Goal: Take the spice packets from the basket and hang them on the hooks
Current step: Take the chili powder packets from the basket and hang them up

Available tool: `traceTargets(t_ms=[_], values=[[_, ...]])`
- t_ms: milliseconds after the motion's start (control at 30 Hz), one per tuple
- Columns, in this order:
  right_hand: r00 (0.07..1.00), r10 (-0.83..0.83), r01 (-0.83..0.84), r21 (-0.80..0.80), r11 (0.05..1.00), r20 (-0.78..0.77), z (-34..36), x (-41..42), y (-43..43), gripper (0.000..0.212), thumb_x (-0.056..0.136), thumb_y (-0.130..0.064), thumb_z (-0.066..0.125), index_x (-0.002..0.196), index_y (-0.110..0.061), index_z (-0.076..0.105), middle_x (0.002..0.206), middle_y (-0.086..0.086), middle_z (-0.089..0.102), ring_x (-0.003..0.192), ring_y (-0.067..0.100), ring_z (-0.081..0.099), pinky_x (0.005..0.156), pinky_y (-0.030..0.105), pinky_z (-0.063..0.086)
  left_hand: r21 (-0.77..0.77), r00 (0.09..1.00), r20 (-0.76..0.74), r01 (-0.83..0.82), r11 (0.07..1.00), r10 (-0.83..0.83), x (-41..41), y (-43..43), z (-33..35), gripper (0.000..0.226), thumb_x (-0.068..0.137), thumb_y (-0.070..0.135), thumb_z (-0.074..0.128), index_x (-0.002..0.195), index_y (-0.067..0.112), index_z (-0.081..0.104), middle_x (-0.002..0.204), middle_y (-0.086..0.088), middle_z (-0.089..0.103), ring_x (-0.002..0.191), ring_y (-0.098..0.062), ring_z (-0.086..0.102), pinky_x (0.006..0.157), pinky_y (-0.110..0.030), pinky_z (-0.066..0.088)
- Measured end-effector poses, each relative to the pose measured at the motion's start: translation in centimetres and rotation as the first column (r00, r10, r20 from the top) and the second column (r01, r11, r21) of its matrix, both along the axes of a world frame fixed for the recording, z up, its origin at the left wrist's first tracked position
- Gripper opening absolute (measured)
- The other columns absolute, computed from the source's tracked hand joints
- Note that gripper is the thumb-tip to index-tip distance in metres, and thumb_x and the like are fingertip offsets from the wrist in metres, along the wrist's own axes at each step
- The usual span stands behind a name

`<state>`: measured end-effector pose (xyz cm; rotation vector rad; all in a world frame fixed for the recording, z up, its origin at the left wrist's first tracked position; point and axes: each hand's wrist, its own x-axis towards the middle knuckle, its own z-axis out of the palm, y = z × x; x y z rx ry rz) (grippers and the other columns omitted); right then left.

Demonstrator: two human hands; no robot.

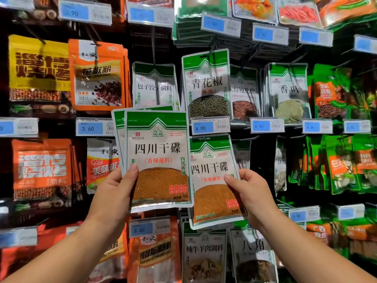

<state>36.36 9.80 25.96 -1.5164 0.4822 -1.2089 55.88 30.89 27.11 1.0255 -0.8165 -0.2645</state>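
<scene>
the left hand [114, 190] grips a small fanned stack of green-topped spice packets [157, 160], thumb across the front one. the right hand [251, 193] pinches a single matching packet [212, 180] by its right edge, at four o'clock of the stack. its top sits just under the 6.90 price tag [211, 126] at twelve o'clock. i cannot tell whether it is on a hook yet. the basket is out of view. hanging looks under way, with the stack left to hang.
</scene>
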Motion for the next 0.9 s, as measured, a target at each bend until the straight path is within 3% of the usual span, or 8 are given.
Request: traceTargets(t_ms=[133, 300, 467, 533, 600, 700, 800, 900], values=[[1.000, 0.007, -0.007, 0.030, 1.000, 0.022, 0.7, -0.1, 0.0, 0.010, 0.095, -0.010, 0.070, 0.088, -0.006, 0.065, 0.081, 0.013, 0.077, 0.067, 0.024, 0.075, 0.053, 0.034, 0.058, 0.009, 1.000, 0.012, 0.003, 1.000, -0.003, 0.0, 0.0, 0.0, 0.033, 0.097, 0.037, 0.057, 0.113, 0.011, 0.068, 0.108, -0.012, 0.078, 0.104, -0.032, 0.074, 0.104, -0.060, 0.050], [0.999, -0.021, 0.021, -0.006, 1.000, -0.028, 1.3, 0.1, -0.5, 0.009, 0.095, -0.008, 0.071, 0.095, 0.000, 0.068, 0.087, 0.012, 0.079, 0.065, 0.013, 0.075, 0.049, 0.020, 0.053, 0.017, 1.000, 0.027, 0.009, 1.000, -0.010, -0.4, -0.2, 0.0, 0.037, 0.091, 0.041, 0.060, 0.113, 0.014, 0.069, 0.110, -0.012, 0.078, 0.106, -0.033, 0.074, 0.104, -0.060, 0.049], [0.991, -0.069, 0.066, -0.022, 0.998, -0.115, 1.3, 0.7, -1.4, 0.011, 0.094, -0.013, 0.073, 0.094, -0.003, 0.068, 0.090, 0.010, 0.079, 0.069, 0.017, 0.075, 0.052, 0.026, 0.056, 0.023, 0.999, 0.036, 0.023, 0.999, -0.024, -0.5, -0.4, 0.0, 0.032, 0.090, 0.043, 0.062, 0.108, 0.020, 0.075, 0.114, -0.010, 0.077, 0.111, -0.032, 0.072, 0.107, -0.059, 0.047], [0.976, -0.134, 0.125, -0.066, 0.990, -0.171, 1.3, 1.3, -2.1, 0.013, 0.094, -0.018, 0.074, 0.091, -0.006, 0.069, 0.090, 0.008, 0.079, 0.077, 0.021, 0.076, 0.062, 0.036, 0.062, 0.032, 0.999, 0.038, 0.032, 0.999, -0.034, -0.7, -0.4, 0.0, 0.030, 0.090, 0.042, 0.061, 0.107, 0.021, 0.075, 0.113, -0.009, 0.077, 0.110, -0.032, 0.072, 0.107, -0.059, 0.047], [0.952, -0.200, 0.176, -0.116, 0.977, -0.232, 1.3, 2.0, -2.8, 0.022, 0.091, -0.027, 0.076, 0.092, -0.006, 0.070, 0.089, 0.011, 0.077, 0.083, 0.031, 0.074, 0.075, 0.046, 0.063, 0.031, 0.999, 0.037, 0.030, 0.999, -0.031, -0.9, -0.6, 0.0, 0.030, 0.090, 0.040, 0.061, 0.108, 0.020, 0.074, 0.112, -0.009, 0.078, 0.109, -0.032, 0.072, 0.106, -0.059, 0.048], [0.931, -0.233, 0.202, -0.137, 0.970, -0.281, 1.1, 2.9, -4.0, 0.043, 0.086, -0.036, 0.075, 0.089, 0.005, 0.063, 0.087, 0.024, 0.072, 0.080, 0.042, 0.072, 0.070, 0.052, 0.060, 0.023, 0.999, 0.047, 0.015, 1.000, -0.017, -1.2, -0.9, 0.0, 0.026, 0.091, 0.038, 0.063, 0.106, 0.020, 0.074, 0.109, -0.009, 0.078, 0.107, -0.032, 0.073, 0.105, -0.060, 0.049], [0.905, -0.282, 0.243, -0.158, 0.957, -0.318, 1.4, 3.6, -4.3, 0.044, 0.088, -0.028, 0.074, 0.062, -0.005, 0.048, 0.055, 0.010, 0.056, 0.053, 0.027, 0.057, 0.053, 0.040, 0.047, 0.018, 0.999, 0.048, 0.015, 1.000, -0.016, -1.4, -1.3, 0.0, 0.028, 0.090, 0.037, 0.063, 0.108, 0.018, 0.074, 0.109, -0.009, 0.078, 0.107, -0.031, 0.073, 0.105, -0.059, 0.049], [0.852, -0.343, 0.296, -0.177, 0.939, -0.395, 1.3, 4.4, -4.7, 0.051, 0.087, -0.027, 0.074, 0.054, -0.020, 0.035, 0.050, -0.003, 0.034, 0.052, 0.019, 0.036, 0.054, 0.030, 0.028, 0.015, 0.998, 0.052, 0.021, 1.000, -0.022, -1.6, -1.5, 0.0, 0.036, 0.088, 0.037, 0.062, 0.115, 0.015, 0.072, 0.110, -0.008, 0.078, 0.107, -0.029, 0.074, 0.105, -0.056, 0.050]])
